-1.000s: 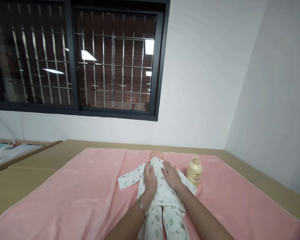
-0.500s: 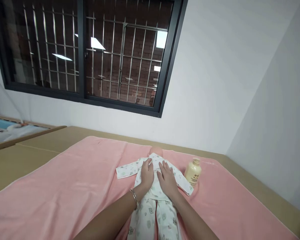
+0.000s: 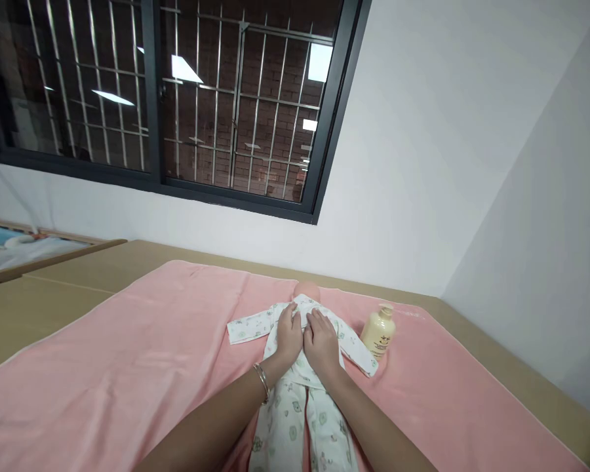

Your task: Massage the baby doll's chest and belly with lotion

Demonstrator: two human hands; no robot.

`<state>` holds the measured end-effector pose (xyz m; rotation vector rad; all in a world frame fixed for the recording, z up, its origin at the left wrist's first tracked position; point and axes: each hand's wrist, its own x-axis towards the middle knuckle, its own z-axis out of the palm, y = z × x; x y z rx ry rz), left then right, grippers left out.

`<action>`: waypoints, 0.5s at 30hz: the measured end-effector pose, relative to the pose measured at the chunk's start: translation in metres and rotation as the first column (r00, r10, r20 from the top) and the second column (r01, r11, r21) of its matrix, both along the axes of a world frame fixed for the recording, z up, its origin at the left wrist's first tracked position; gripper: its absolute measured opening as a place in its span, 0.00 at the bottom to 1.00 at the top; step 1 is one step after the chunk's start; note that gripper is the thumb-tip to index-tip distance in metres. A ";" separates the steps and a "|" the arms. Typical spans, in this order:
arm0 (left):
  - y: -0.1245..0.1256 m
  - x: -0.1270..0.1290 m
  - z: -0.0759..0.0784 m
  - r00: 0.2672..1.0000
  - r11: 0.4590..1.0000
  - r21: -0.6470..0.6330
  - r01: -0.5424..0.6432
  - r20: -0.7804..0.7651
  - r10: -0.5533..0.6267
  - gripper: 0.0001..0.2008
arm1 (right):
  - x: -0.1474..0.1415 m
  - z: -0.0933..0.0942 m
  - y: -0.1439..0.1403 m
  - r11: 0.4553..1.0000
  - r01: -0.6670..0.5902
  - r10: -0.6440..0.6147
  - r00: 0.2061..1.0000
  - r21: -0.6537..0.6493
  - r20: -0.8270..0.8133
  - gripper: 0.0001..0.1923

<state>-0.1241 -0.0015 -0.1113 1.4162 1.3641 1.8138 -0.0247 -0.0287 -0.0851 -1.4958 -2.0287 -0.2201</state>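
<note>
A baby doll (image 3: 307, 290) lies on a pink blanket (image 3: 177, 334), its head toward the wall. It wears a white patterned top (image 3: 253, 326) and matching trousers (image 3: 295, 426), with both sleeves spread out to the sides. My left hand (image 3: 289, 335) rests on the doll's chest, fingers stretched out, with bracelets (image 3: 262, 383) on the wrist. Beside it, my right hand (image 3: 321, 342) lies flat on the chest too, fingers extended. Neither hand grips anything. Parts of the top are hidden under my hands.
A yellow pump bottle (image 3: 379, 332) stands on the blanket by the doll's sleeve on the right. The blanket covers a tan padded surface (image 3: 78, 269) against a white wall (image 3: 403, 164) with a barred window (image 3: 236, 98). A wood-edged bed or bin (image 3: 34, 252) is at far left.
My right hand has moved left and slightly up the doll's chest, closer to my left hand, and its fingers are nearer together. The view has tilted slightly.
</note>
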 end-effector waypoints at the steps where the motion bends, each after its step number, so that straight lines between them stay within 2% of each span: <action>1: 0.000 0.000 0.001 0.999 0.999 -0.007 -0.031 -0.026 0.031 0.17 | 0.003 0.002 0.002 1.000 -0.002 0.002 1.000 -0.012 -0.002 0.24; 4: 0.003 0.001 0.002 0.984 0.994 -0.037 -0.099 -0.153 0.092 0.19 | 0.009 0.010 0.012 0.989 0.082 -0.081 0.997 -0.127 0.007 0.25; 7: 0.007 -0.002 0.001 0.942 0.997 -0.057 -0.055 -0.333 0.033 0.21 | 0.012 0.015 0.024 0.964 0.148 -0.145 0.989 -0.222 0.029 0.27; 11: 0.016 -0.013 0.001 0.863 0.995 -0.102 -0.022 -0.504 -0.032 0.22 | 0.016 0.012 0.027 0.957 0.138 -0.130 0.990 -0.255 0.049 0.29; 15: 0.022 -0.022 -0.001 0.803 0.991 -0.114 -0.063 -0.596 -0.018 0.24 | 0.016 0.013 0.017 0.971 0.108 -0.089 0.991 -0.213 0.096 0.27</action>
